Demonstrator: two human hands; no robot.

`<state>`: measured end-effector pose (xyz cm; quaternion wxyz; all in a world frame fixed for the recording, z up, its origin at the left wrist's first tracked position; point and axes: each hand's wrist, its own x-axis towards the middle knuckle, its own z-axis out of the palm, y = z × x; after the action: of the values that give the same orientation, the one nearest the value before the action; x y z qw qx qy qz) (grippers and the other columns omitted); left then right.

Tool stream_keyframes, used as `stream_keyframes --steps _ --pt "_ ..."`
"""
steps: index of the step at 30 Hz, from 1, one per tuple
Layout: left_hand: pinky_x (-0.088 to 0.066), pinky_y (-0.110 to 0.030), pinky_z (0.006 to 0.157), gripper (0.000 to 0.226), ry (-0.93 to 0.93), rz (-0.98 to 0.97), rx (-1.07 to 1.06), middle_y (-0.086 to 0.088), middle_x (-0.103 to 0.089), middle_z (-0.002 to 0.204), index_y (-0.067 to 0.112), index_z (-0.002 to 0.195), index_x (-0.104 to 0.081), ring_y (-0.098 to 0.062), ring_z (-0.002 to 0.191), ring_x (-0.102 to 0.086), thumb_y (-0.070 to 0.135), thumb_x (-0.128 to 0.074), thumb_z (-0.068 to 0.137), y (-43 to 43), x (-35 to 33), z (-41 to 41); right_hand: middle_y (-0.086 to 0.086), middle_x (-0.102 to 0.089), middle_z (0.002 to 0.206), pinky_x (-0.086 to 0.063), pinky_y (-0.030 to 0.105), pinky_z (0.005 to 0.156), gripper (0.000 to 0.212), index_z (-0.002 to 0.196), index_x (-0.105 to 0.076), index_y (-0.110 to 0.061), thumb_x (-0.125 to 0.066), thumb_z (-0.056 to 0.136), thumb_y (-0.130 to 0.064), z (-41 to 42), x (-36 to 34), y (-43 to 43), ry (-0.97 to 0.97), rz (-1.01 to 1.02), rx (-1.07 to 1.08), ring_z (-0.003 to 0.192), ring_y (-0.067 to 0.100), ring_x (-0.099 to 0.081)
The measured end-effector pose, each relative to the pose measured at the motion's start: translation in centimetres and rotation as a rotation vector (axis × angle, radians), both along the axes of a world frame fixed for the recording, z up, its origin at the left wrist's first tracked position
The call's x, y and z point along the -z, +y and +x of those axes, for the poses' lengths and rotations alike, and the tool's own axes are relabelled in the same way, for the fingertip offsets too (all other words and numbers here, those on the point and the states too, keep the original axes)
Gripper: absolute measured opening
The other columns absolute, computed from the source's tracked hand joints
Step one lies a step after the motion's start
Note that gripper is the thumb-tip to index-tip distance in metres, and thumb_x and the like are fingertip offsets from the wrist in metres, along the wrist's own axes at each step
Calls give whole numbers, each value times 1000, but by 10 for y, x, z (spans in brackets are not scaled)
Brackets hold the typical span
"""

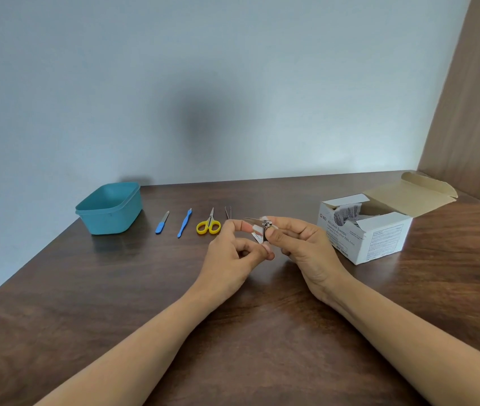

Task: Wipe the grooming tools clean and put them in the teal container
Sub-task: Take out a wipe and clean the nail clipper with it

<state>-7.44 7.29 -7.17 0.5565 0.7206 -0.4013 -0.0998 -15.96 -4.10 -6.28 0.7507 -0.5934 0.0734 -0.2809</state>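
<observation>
Got nail clipper (pixel 265 227) held above the table (pixel 145 288), pinched in right hand (pixel 300 244), lever pointing left. Pinching white wipe (pixel 257 235) against it w/ left hand (pixel 232 250). Gotta go well left for teal container (pixel 109 208), so prob nearer left hand imo.

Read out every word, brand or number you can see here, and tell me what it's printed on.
"BD": front of the open white cardboard box.
"Alcohol Swabs": same face.
"...Alcohol 70%": line beneath, rest blurred.
Box side panel, sachets inside it, torn white sachet held mid-table: print too small to read.
No text on the square teal plastic container.
</observation>
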Motion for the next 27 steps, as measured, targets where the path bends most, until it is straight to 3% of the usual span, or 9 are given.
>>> stream_keyframes --steps 4,10,16,22,27 --pt "-48 -25 77 32 -7 -4 0 6 -76 78 18 108 -43 -25 82 -67 22 -67 87 0 0 1 -1 -71 68 -40 6 51 19 99 -68 3 -66 80 4 1 1 2 -13 62 65 48 -2 -55" --pt "-43 -11 67 31 -17 11 -11 8 -76 78 20 107 -44 -22 80 -66 24 -67 87 1 -2 -1 3 -71 74 -42 9 53 17 95 -68 2 -67 79 5 2 3 2 -37 49 94 56 -1 -59" --pt "-40 -8 59 33 -33 20 -12 8 -75 76 18 109 -44 3 53 -51 23 -68 87 1 -1 -1 6 -70 75 -41 8 52 19 96 -68 4 -69 77 4 4 5 0 -14 35 104 54 -2 -58" --pt "-43 -4 66 32 -20 14 -19 9 -75 77 18 108 -45 -4 72 -67 19 -69 86 0 -2 0 1 -70 75 -40 7 55 18 101 -69 1 -64 84 -2 4 7 0 12 7 54 54 -3 -56" --pt "-45 -12 69 34 -36 28 -22 7 -76 77 18 108 -45 -7 69 -65 20 -70 85 1 -2 0 0 -71 74 -41 7 53 19 102 -69 2 -64 83 2 4 7 1 -12 22 65 53 -4 -56"
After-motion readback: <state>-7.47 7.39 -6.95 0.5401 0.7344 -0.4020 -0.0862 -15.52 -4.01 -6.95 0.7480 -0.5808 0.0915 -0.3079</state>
